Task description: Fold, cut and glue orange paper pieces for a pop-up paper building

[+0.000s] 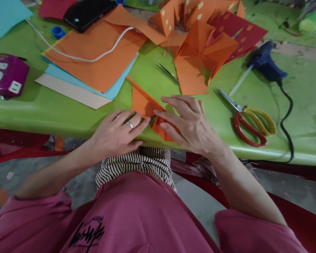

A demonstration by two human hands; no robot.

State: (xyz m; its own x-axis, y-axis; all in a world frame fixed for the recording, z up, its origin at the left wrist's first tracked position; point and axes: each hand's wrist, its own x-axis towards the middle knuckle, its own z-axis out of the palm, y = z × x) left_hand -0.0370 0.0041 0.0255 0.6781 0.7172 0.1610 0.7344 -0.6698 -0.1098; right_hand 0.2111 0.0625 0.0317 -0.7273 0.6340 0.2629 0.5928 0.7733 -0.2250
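A folded piece of orange paper (143, 100) lies flat near the table's front edge, its creased part partly hidden by my fingers. My left hand (118, 131), with a ring on one finger, rests its fingertips on the paper's lower left side. On the right side, my right hand (188, 121) lies over the paper with its fingers spread and the tips touching it. Neither hand is wrapped round anything. Tweezers (168, 72) lie just beyond the paper. Scissors (249, 119) with one red and one yellow handle lie to the right of my right hand.
Stacked coloured sheets (94, 66) lie at the left under a white cable (84, 60). Folded orange paper shapes (197, 52) stand at the back. A blue glue gun (268, 63) with a black cord lies at right, a purple power socket box (9, 75) at far left.
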